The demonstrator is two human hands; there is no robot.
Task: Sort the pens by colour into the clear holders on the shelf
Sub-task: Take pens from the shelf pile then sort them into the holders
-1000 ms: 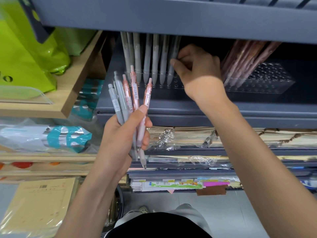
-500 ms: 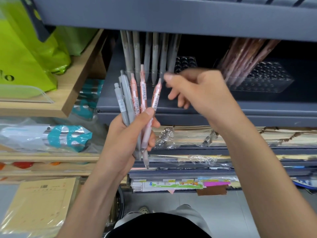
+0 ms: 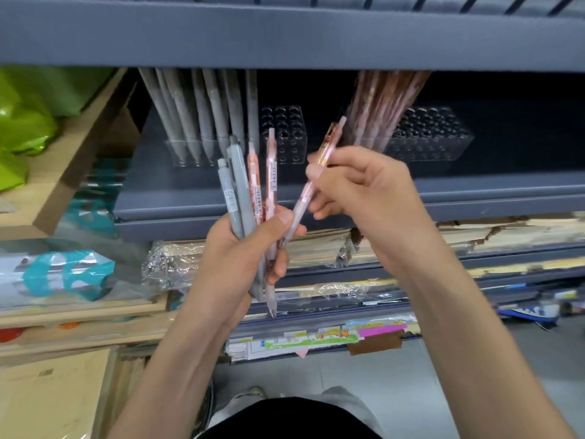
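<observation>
As gripped in left hand (image 3: pixel 240 258): grey and pink pens (image 3: pixel 238 191), fanned upright, fingers (image 3: pixel 278 267) curled round.
Right hand (image 3: pixel 364 191): fingers pinching one pink pen (image 3: pixel 300 208), tilted, before shelf (image 3: pixel 474 191).
Holders (image 3: pixel 285 134): grey stock left, pink right.

- A dark grey upper shelf edge (image 3: pixel 285 33) overhangs the clear plastic left holder (image 3: pixel 286 134), so the way in is low and from the front.
- Tall grey pens (image 3: pixel 202 122) fill that holder's left part; its right-hand holes stand free.
- Right of it is a bare gap, then leaning pink-brown pens (image 3: pixel 380 103) in a second clear holder (image 3: pixel 433 137), whose far holes seem free, though dim.
- In front of it, the left hand (image 3: pixel 234 258) with its fan of pens (image 3: pixel 240 191) and the right hand (image 3: pixel 364 191) pinching a pink pen (image 3: pixel 302 201) block the approach.
</observation>
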